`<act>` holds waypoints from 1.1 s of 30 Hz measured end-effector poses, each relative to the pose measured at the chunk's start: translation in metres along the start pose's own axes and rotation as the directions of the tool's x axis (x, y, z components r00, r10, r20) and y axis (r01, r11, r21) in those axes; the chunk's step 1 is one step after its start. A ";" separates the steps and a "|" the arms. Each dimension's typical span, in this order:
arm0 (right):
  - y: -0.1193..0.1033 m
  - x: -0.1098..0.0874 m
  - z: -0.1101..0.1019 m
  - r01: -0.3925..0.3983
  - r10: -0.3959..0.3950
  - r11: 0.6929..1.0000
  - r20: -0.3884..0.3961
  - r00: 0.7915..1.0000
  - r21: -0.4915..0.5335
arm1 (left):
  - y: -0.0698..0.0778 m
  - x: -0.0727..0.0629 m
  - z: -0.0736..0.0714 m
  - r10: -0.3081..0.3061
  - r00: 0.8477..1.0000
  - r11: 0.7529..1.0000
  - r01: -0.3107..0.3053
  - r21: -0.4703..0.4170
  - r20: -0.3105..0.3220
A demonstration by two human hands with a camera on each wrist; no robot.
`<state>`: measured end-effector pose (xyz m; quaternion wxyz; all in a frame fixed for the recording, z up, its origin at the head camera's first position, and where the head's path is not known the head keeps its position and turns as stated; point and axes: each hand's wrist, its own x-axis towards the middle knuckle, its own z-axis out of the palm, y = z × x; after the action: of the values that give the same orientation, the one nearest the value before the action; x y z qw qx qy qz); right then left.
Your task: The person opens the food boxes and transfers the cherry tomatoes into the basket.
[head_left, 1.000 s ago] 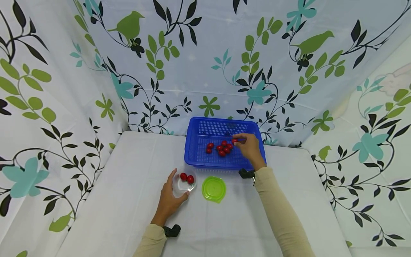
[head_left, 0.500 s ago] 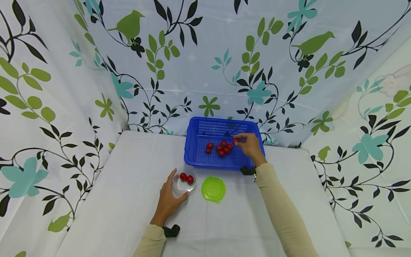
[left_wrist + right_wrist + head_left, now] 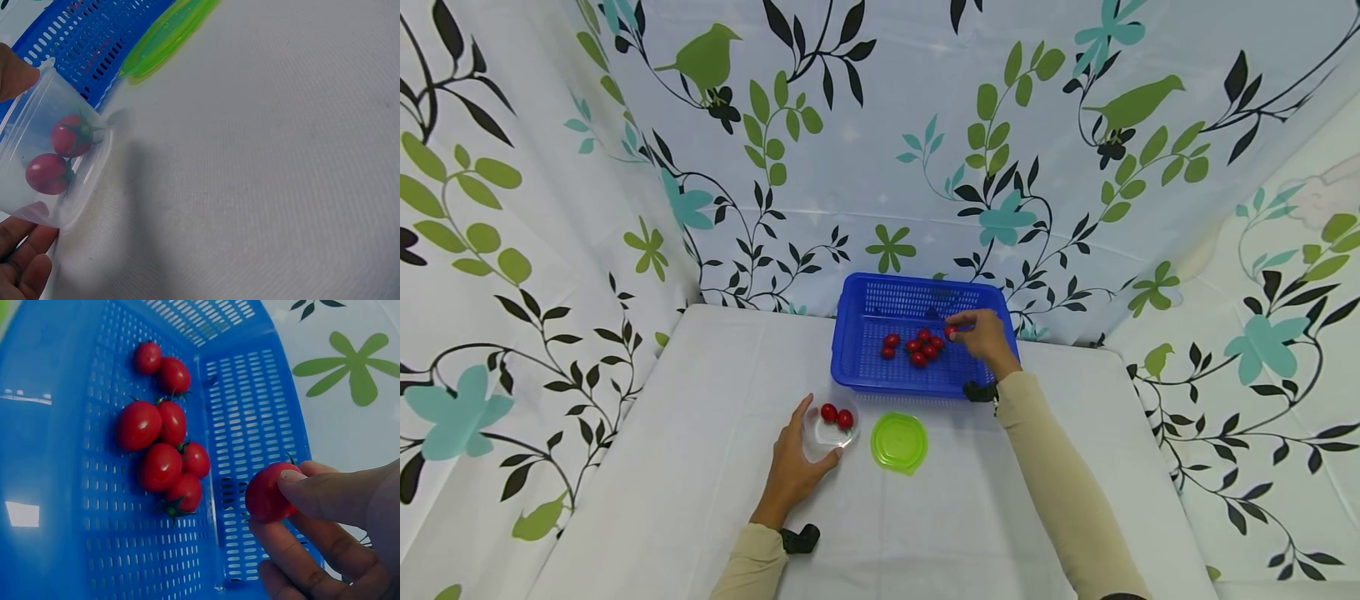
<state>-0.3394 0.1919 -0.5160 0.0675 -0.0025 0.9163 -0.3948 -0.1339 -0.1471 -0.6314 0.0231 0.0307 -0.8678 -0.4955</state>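
My right hand [image 3: 983, 340] pinches one red cherry tomato [image 3: 270, 494] between thumb and fingers, over the right part of the blue plastic basket [image 3: 880, 382]. Several more cherry tomatoes [image 3: 160, 467], some with green stems, lie clustered on the basket floor. With thumb and fingers around its sides, my left hand [image 3: 795, 467] grips a clear round plastic tub [image 3: 94, 181] on the table. Two cherry tomatoes [image 3: 49, 174] rest inside this tub. To the right of the tub lies a bright green lid [image 3: 899, 442] with a small tab.
A white cloth covers the table [image 3: 715, 400]. Behind the basket and at both sides hangs a curtain [image 3: 865, 192] printed with leaves, flowers and birds. The green lid sits between the two forearms, just in front of the basket.
Hardly anything differs. My right hand has shifted very slightly to the right with the tomato still pinched. The left hand and tub stay in place.
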 end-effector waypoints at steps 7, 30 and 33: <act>0.003 0.008 0.004 -0.006 0.006 1.000 0.024 1.000 -0.012 | 0.000 0.000 -0.001 -0.012 1.000 1.000 0.012 -0.006 0.010; 0.012 0.027 0.006 -0.066 0.073 0.996 0.122 0.990 -0.063 | -0.004 0.001 -0.002 -0.019 1.000 0.999 0.020 -0.028 0.022; 0.014 0.030 0.007 -0.073 0.080 0.996 0.138 0.987 -0.058 | -0.003 0.001 -0.003 -0.026 0.999 0.999 0.027 -0.034 0.025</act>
<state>-0.3671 0.1942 -0.5343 0.1467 0.0032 0.9189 -0.3663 -0.1345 -0.1514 -0.6324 0.0066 0.0356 -0.8590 -0.5107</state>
